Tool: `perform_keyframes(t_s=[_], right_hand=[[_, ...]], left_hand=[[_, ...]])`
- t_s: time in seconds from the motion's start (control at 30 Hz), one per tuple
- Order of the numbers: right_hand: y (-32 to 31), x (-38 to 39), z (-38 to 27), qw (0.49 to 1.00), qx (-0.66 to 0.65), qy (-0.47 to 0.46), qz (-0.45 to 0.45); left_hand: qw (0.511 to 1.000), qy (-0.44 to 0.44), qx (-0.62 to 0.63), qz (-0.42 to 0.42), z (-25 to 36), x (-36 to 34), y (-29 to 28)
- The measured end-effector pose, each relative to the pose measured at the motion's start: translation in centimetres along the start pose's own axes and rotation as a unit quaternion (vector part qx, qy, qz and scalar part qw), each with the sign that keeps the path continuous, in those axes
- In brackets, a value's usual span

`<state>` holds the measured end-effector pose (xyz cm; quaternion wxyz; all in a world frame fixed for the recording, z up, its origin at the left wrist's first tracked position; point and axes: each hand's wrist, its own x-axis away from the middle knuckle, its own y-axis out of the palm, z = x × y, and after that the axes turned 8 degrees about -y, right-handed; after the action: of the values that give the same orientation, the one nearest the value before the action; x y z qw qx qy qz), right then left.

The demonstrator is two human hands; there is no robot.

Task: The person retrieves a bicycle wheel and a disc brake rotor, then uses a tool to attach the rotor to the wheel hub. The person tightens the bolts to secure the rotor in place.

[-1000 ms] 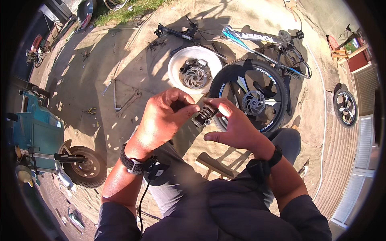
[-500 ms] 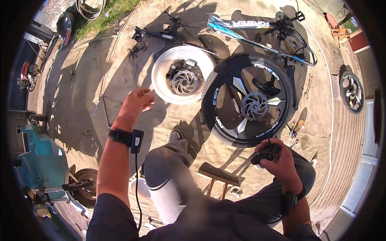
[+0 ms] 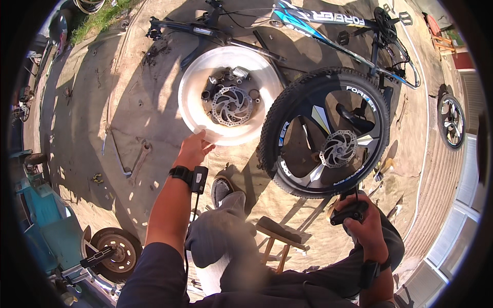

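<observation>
In my right hand is a black multi-tool, fingers wrapped round it, with a thin shaft pointing up toward the wheel. My left hand reaches to the near rim of a white basin, fingers partly apart and holding nothing that I can see. Its fingertips overlap the rim; whether they press on it I cannot tell. Inside the basin lie a brake disc, a coil spring and several small metal parts. A bicycle wheel with a disc at its hub lies flat right of the basin.
Beyond the wheel lies a blue, white and black bicycle frame. A fork rests behind the basin. Wrenches lie on the ground cloth at left. A small wooden stool stands by my knees. Another wheel leans far right.
My left hand has moved right and forward to the basin's rim. The view has shifted, so the basin and wheel look larger. My right hand still holds the multi-tool near the wheel.
</observation>
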<state>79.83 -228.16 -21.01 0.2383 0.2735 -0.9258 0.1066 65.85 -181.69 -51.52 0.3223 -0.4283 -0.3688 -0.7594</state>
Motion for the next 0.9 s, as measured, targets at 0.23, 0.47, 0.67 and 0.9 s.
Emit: perform_keyframes(t_s=[0.23, 0.47, 0.67, 0.9], right_hand=[[1.4, -1.3, -0.3, 1.0, 0.007, 0.017, -0.011], [1.8, -1.3, 0.4, 1.0, 0.016, 0.012, -0.01], [2.3, -1.3, 1.2, 1.0, 0.007, 0.012, -0.019], [2.7, -1.4, 1.4, 1.0, 0.012, 0.018, -0.012]], left_hand=[[0.998, 0.035, -0.02, 0.057, -1.0, -1.9, 0.5], [0.988, 0.067, -0.056, 0.127, 1.2, 0.6, 0.0], [0.982, 0.086, -0.04, 0.166, 1.2, 2.9, -4.9], [0.989, 0.052, -0.001, 0.142, -1.0, 4.1, -7.9]])
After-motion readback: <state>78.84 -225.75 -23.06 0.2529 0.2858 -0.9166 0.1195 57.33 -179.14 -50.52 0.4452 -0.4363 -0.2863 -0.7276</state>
